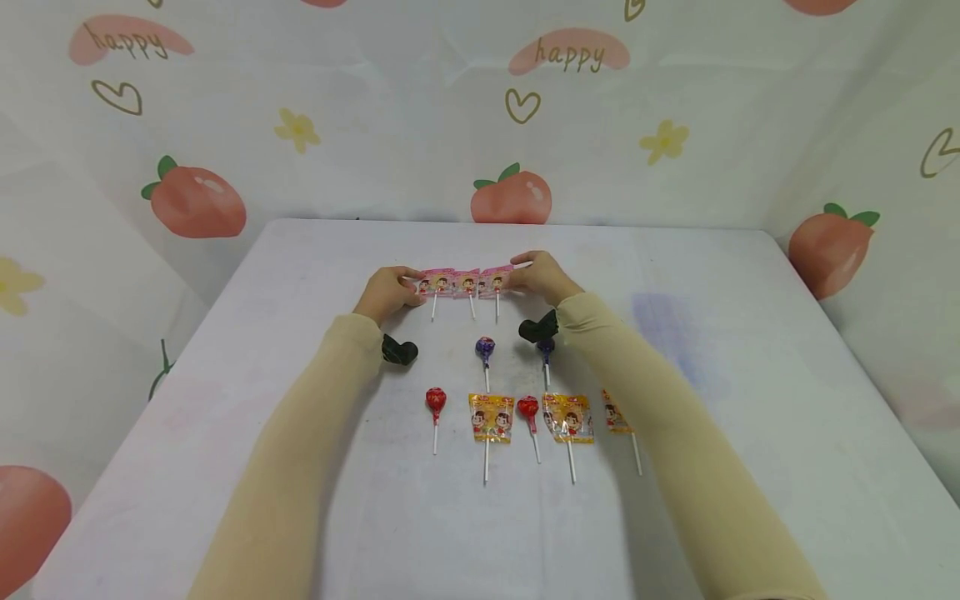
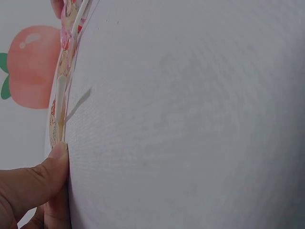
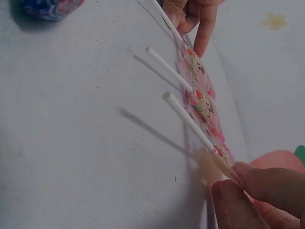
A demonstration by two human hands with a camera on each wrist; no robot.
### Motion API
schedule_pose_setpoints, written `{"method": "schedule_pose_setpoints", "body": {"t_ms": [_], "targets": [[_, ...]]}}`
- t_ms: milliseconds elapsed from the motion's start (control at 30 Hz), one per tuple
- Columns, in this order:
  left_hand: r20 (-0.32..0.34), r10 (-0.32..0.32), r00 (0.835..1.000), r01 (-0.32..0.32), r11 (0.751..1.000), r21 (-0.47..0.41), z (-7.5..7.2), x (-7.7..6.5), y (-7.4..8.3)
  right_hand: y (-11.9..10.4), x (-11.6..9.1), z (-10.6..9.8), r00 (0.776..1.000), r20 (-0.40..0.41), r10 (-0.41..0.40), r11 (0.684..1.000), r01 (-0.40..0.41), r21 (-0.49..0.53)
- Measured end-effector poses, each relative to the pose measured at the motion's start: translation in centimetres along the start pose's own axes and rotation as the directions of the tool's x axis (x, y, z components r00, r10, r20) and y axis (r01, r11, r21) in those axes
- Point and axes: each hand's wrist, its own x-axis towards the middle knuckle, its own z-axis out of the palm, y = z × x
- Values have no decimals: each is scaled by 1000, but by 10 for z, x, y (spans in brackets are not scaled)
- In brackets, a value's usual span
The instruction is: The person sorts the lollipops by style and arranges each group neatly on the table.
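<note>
Three lollipops in pink wrappers lie side by side across the upper part of the table, their white sticks pointing toward me. At the row's left end, my left hand [image 1: 390,295] pinches the wrapper edge of the left pink lollipop [image 1: 437,282] between thumb and fingers. The middle pink lollipop [image 1: 467,284] overlaps its neighbours in the head view. My right hand [image 1: 545,278] pinches the outer wrapper edge of the right pink lollipop [image 1: 493,282]. In the right wrist view, the thumb [image 3: 267,183] presses that edge against the fingers.
Nearer me are a purple lollipop [image 1: 485,347] and another purple lollipop [image 1: 547,353] partly hidden by the right wrist's black device [image 1: 538,327]. Closer still lie red lollipops [image 1: 436,400] and yellow-wrapped lollipops [image 1: 491,418], one partly under my right sleeve [image 1: 660,400].
</note>
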Motion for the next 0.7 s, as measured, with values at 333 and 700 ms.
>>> {"method": "schedule_pose_setpoints", "body": {"t_ms": [333,700], "targets": [[-3,7,1000,-8,1000,-16,0,-2,0,23,29,-5,993,90,-71,997,73,-20],[2,3,1000,-3,1000,-5,0,-2,1,-1,-1,-4,997,66,44,977,-29,-213]]}}
